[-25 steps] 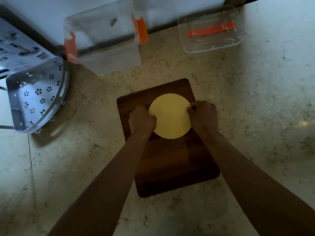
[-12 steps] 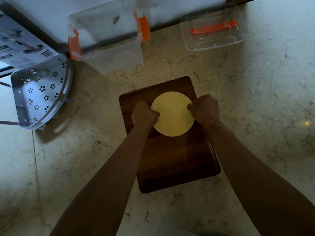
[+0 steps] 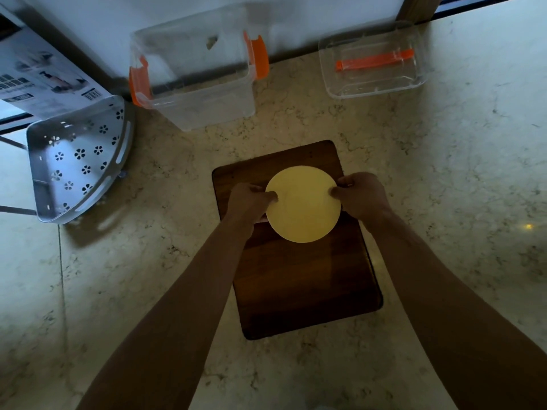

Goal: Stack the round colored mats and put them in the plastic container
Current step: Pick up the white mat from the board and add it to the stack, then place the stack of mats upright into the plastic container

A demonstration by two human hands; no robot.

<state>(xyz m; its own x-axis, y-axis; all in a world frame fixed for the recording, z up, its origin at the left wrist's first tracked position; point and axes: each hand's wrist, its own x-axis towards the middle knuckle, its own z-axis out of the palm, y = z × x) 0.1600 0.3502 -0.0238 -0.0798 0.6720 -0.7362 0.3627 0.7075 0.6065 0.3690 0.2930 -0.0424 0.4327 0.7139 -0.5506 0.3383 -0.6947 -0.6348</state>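
Observation:
A round yellow mat (image 3: 303, 204) tops a stack over the far half of a dark wooden board (image 3: 299, 276). A sliver of pink shows under its left edge; the other mats are hidden beneath. My left hand (image 3: 251, 201) grips the stack's left edge, thumb on top. On the opposite edge my right hand (image 3: 359, 193) pinches the stack the same way. The clear plastic container (image 3: 195, 75) with orange latches stands open beyond the board, to the far left, against the wall.
The container's clear lid (image 3: 374, 62) with an orange handle lies at the far right by the wall. A perforated metal corner shelf (image 3: 77, 161) rests at the left, with a printed cardboard box (image 3: 41, 81) behind it. The floor is pale marble.
Both hands went from closed fists pressing the stack's sides to thumbs-on-top grips on its edges. The stack seems slightly raised off the board.

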